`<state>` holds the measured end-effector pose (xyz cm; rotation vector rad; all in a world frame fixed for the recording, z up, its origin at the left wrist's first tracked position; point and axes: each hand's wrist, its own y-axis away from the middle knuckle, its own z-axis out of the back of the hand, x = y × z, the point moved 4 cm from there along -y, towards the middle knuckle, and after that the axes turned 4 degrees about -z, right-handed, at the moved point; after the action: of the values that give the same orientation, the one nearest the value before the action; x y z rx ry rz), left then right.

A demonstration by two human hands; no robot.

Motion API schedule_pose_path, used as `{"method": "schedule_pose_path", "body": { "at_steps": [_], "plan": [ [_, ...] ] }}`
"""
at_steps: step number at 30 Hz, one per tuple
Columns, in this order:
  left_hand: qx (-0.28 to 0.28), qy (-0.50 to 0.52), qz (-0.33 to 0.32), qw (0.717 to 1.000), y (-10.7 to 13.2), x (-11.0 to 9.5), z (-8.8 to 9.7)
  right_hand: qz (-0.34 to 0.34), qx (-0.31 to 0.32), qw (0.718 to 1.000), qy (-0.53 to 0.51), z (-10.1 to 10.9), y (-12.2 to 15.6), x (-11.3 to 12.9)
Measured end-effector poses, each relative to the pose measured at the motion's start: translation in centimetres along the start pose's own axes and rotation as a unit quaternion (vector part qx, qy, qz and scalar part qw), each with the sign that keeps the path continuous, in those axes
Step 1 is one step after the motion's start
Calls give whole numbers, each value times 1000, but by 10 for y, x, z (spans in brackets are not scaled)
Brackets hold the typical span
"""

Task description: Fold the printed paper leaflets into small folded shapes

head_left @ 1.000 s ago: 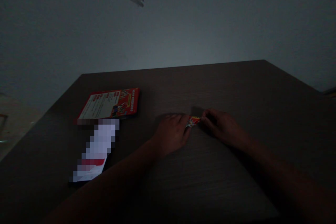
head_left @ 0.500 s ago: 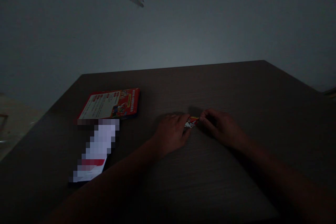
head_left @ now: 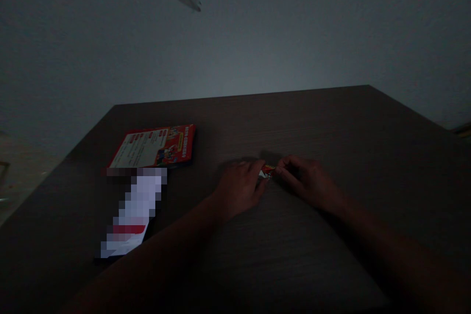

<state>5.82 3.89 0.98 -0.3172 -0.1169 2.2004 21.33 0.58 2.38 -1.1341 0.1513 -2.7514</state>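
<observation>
Dim light, dark wood-grain surface (head_left: 294,122). Clock dial centred on the small printed piece (head_left: 267,171), 12 pointing away from the wearer.

Printed piece: low at the surface, between both hands. Red, with yellow along its far edge and a whitish patch towards the left hand; darker marks too fine to read. Looks bent or creased; ends hidden by fingers. Paper, card or wrapper: cannot tell.

Left hand (head_left: 240,185), 8 to 9 o'clock: palm down, half curled, thumb and forefinger slightly parted about the piece's left end; gripping or merely pressing, cannot tell.

Right hand (head_left: 309,181), 3 o'clock: thumb and forefinger tips pinched together on the right end.

Flat red pack (head_left: 154,147), 9 to 10 o'clock: pale text panel, cartoon figures. Lit phone (head_left: 134,213), 8 to 9 o'clock, partly pixelated, just nearer than the pack.
</observation>
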Motion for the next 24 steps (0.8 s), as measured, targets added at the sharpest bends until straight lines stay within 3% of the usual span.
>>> {"method": "schedule_pose_path", "body": {
  "at_steps": [9, 16, 24],
  "plan": [
    [12, 10, -10, 1000, -1, 2, 3, 4, -1, 1000, -15, -2, 1, -1],
    [22, 2, 25, 999, -1, 3, 4, 34, 2, 999, -19, -2, 3, 5],
    [-31, 94, 82, 992, 0, 11, 3, 121, -60, 989, 58, 4, 7, 11]
  ]
}}
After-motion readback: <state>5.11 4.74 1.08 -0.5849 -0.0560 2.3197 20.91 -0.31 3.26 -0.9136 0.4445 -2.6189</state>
